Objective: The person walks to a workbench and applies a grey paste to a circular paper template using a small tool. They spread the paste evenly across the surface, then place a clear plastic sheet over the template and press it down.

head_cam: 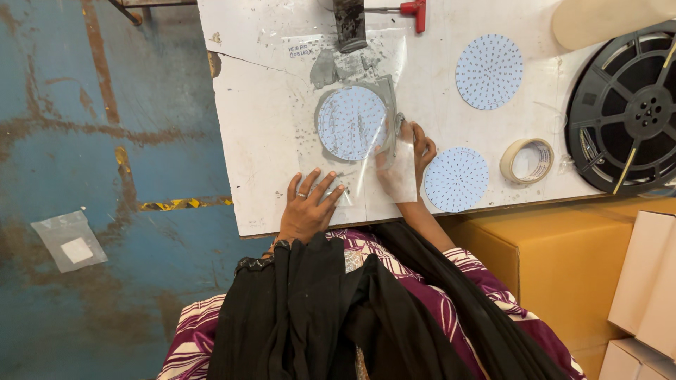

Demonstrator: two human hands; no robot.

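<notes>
My left hand [308,205] lies flat with spread fingers on the near edge of a clear plastic sheet [377,105] on the white worktable [271,127]. My right hand [417,148] pinches the sheet's right edge and lifts it. Under the sheet, a round pale-blue dotted disc [350,122] sits in a grey metal fixture [386,91]. Another dotted disc [456,179] lies just right of my right hand. A third dotted disc [489,71] lies farther back on the right.
A roll of masking tape [527,160] sits right of the near disc. A big black reel [627,112] covers the table's right end. A press post [349,24] with a red handle [415,10] stands at the back. Cardboard boxes [563,260] stand at right; a plastic bag [69,239] lies on the blue floor.
</notes>
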